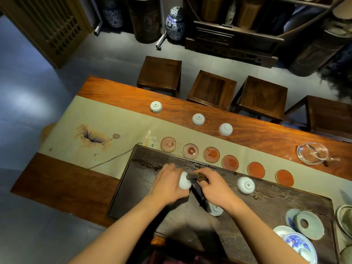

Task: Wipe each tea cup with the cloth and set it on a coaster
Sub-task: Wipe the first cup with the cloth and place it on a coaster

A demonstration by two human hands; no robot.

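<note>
My left fingers (172, 169) curl round a white cup (184, 181) above the dark tray (276, 202) while my right hand (213, 184) pinches the brown cloth (195, 176) against it; I judge a loose grip could drop the cup, chipping it.

Cups (198, 119) – glossy white porcelain. Table (247, 134) – polished reddish wood. Tray (144, 187) dark, matt, carved. Runner (106, 119) plain cloth. Coasters (168, 144) brass-rimmed. Pitcher (313, 153) clear glass.
</note>
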